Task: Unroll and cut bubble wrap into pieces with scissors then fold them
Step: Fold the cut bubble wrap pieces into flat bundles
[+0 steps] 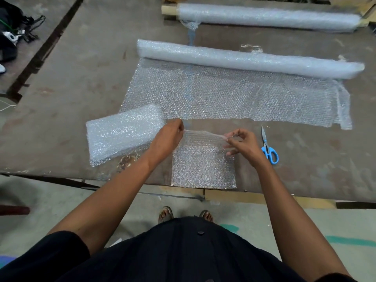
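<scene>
Just left of the scissors point(268, 146), left hand point(169, 137) and right hand point(242, 146) pinch a cut piece point(203, 165)'s far corners; matching edges squarely should fold it cleanly.

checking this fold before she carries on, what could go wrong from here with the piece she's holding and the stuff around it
The cut piece hangs over the near table edge, and both the left hand and right hand pinch only its far edge, so it could slide off or fold crooked. The scissors lie close beside the right hand, blades pointing away; a sideways reach might knock them. The folded stack sits by the left forearm and could be nudged.
</scene>
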The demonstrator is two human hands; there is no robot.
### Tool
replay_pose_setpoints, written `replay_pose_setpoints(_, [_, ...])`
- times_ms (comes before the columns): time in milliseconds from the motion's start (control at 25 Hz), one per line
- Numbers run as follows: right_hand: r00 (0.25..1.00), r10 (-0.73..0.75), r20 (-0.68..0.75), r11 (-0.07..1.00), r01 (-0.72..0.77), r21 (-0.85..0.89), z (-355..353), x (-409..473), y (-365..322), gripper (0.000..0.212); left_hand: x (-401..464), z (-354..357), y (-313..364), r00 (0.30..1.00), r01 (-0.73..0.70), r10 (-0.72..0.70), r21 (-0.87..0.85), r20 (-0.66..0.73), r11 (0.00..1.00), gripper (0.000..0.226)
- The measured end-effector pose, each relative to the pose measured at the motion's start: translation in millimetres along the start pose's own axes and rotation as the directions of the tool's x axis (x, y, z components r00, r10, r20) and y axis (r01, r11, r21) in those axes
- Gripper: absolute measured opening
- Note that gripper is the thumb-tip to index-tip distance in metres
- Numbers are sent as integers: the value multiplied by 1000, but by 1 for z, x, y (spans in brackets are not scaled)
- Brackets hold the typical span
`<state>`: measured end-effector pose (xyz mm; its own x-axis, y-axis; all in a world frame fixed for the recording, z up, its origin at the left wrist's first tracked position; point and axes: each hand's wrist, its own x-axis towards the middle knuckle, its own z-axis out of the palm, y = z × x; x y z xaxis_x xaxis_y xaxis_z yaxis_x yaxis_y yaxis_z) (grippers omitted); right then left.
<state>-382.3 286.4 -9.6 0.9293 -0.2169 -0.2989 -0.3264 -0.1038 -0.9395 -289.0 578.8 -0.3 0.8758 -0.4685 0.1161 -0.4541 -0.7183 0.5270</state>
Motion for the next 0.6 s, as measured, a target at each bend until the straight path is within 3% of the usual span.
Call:
replay_pose_setpoints(160, [994,-89,59,988,96,-123,-1,-28,14,4,-41,8,6,988,-88,71,-121,-137,989,9])
replay_pose_setpoints(240, [992,-110,67,976,120,-180,0,-46,26,9,-72,24,4,974,-143,116,-130,-193,981,11])
replay_pose_setpoints(440, [977,-204,69,879,213,-427,2,-91,60,30,-132,54,-3,987,-142,135,-82,-84,987,8])
replay_pose_setpoints(600, [931,-363,28,705,294,-646,4,-107,77,32,-138,62,-6,973,-214,218,61,-72,975,9])
